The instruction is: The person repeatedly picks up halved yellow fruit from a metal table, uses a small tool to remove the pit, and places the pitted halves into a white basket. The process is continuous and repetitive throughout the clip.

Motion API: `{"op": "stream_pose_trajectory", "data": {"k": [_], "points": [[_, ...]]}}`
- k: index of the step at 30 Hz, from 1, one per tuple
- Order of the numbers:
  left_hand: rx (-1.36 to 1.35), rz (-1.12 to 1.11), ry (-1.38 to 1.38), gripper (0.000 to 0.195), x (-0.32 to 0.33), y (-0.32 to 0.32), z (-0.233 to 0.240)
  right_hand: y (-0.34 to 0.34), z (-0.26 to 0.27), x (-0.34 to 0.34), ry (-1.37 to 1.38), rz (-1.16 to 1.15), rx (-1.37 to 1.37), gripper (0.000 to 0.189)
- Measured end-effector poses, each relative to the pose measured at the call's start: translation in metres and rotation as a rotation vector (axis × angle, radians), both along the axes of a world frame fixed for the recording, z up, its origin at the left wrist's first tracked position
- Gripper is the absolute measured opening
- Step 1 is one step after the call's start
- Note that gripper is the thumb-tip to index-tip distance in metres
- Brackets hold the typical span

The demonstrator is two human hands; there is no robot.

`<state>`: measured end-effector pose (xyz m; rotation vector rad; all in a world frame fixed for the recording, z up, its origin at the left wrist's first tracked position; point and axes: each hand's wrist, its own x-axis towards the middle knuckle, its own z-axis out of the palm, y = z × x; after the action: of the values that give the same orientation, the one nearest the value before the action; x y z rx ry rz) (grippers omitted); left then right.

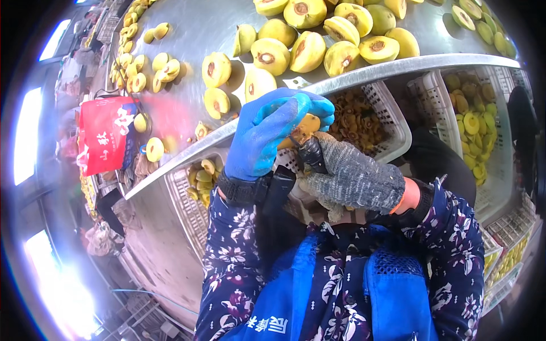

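My left hand (pixel 273 128), in a blue rubber-coated glove, holds a yellow halved fruit (pixel 308 128) just over the metal table's edge. My right hand (pixel 354 172), in a grey knitted glove, is closed on a small tool with a black-wrapped handle (pixel 312 154). The tool's thin dark tip touches the fruit; its exact kind is not plain. Halved yellow fruits (pixel 271 56) lie in a group on the steel table (pixel 187 47) beyond my hands, several with brown pits or hollows facing up. Below the hands, a white crate (pixel 394 123) holds brown-orange scraps.
The table's raised metal rim (pixel 409 66) crosses in front of me. White crates of fruit stand below it at the left (pixel 183 204) and right (pixel 503 157). A red bag (pixel 106 136) hangs by the table's left corner. More fruit lies along the far left edge.
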<state>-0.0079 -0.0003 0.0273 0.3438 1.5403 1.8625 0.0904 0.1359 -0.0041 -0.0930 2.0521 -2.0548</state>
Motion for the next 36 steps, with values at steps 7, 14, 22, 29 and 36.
{"op": "stream_pose_trajectory", "data": {"k": [7, 14, 22, 29, 36], "points": [[0.019, -0.124, 0.008, 0.031, 0.002, -0.005, -0.002, 0.031, 0.024, -0.001, -0.626, 0.351, -0.63, 0.03], [0.253, -0.011, -0.045, 0.046, 0.016, 0.007, 0.004, 0.025, 0.026, -0.003, -0.603, 0.315, -0.723, 0.023], [0.261, 0.298, -0.055, 0.054, 0.026, 0.026, 0.007, 0.023, 0.02, -0.003, -0.003, 0.167, -0.066, 0.033], [0.328, 0.433, -0.121, 0.053, 0.027, 0.015, 0.007, 0.014, -0.005, 0.003, 0.412, 0.087, 0.484, 0.031], [-0.837, 0.393, 1.187, 0.024, 0.022, -0.103, 0.028, 0.029, -0.017, 0.006, 0.289, 0.429, 1.18, 0.019]]}}
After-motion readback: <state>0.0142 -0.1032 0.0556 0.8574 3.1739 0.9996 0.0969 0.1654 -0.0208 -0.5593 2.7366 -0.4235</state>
